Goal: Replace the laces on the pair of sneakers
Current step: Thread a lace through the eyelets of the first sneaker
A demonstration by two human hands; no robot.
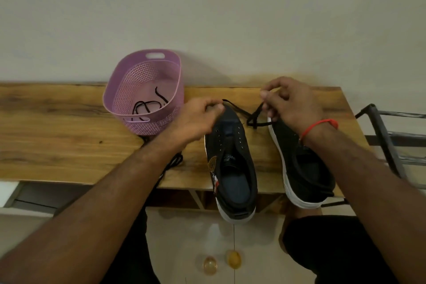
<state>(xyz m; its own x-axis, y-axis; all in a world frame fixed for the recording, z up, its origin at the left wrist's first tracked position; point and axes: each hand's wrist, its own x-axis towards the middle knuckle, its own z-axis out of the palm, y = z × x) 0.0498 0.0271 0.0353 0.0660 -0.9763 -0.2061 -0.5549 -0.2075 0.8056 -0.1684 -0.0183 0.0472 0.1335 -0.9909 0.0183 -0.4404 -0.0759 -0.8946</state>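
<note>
We see two black sneakers on a wooden table point(57, 145), toes pointing to the wall. The left sneaker point(230, 163) has empty eyelets, and its heel hangs over the near edge. The right sneaker point(299, 163) lies just beside it, partly under the right forearm.

Our left hand point(193, 122) pinches one end of a black lace point(251, 117) at the toe of the left sneaker. Our right hand point(290, 104) pinches the other part of this lace between thumb and fingers, above the table. The lace hangs loosely between both hands.

A purple basket point(143, 76) stands to the left, touching the left hand, with another black lace point(147, 106) inside.
</note>
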